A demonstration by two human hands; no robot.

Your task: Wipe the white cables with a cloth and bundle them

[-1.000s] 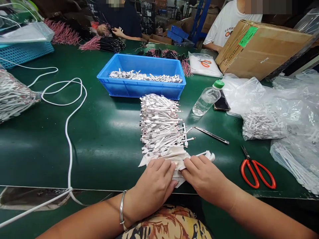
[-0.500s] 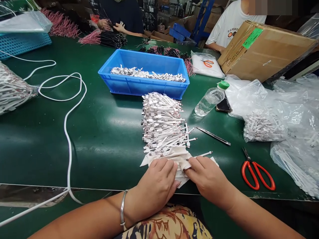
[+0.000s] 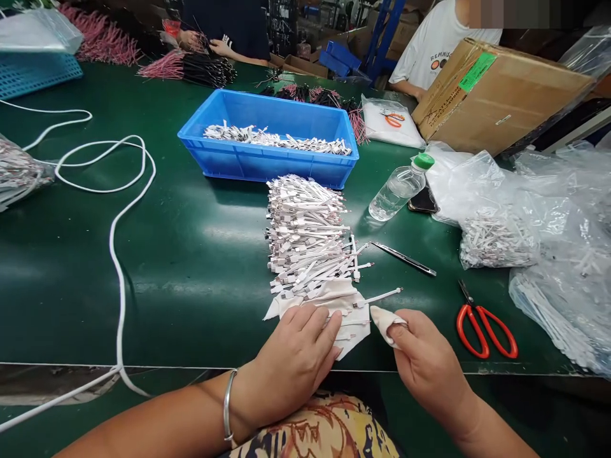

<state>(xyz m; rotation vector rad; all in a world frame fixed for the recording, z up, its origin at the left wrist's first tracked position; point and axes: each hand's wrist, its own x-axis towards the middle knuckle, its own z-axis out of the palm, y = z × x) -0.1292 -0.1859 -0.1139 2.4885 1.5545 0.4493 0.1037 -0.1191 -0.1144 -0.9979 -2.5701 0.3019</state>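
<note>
My left hand (image 3: 300,356) lies over white short cables at the table's front edge, fingers stretched out and pressing down on a pale cloth (image 3: 329,291). Beside it, my right hand (image 3: 427,359) is closed on a small off-white rag (image 3: 386,321), bunched over its fingertips and held just clear of the cloth. One short white cable (image 3: 379,298) lies across the cloth's right edge, its end pointing right. Beyond the cloth stretches a thick pile of short white cables (image 3: 308,229) with flat metal plugs mostly on the left. My left palm hides part of the cloth and cables.
A blue bin (image 3: 267,162) of white cables stands behind the pile. To the right are a water bottle (image 3: 398,191), a slim cutter (image 3: 405,259), red-handled scissors (image 3: 484,327), plastic bags (image 3: 548,235) and a carton (image 3: 506,95). A white cord (image 3: 117,254) loops at left. Two people sit opposite.
My right hand has drawn back to the right with the rag, away from the cables on the cloth. My left hand stays on them. The view has shifted slightly.
</note>
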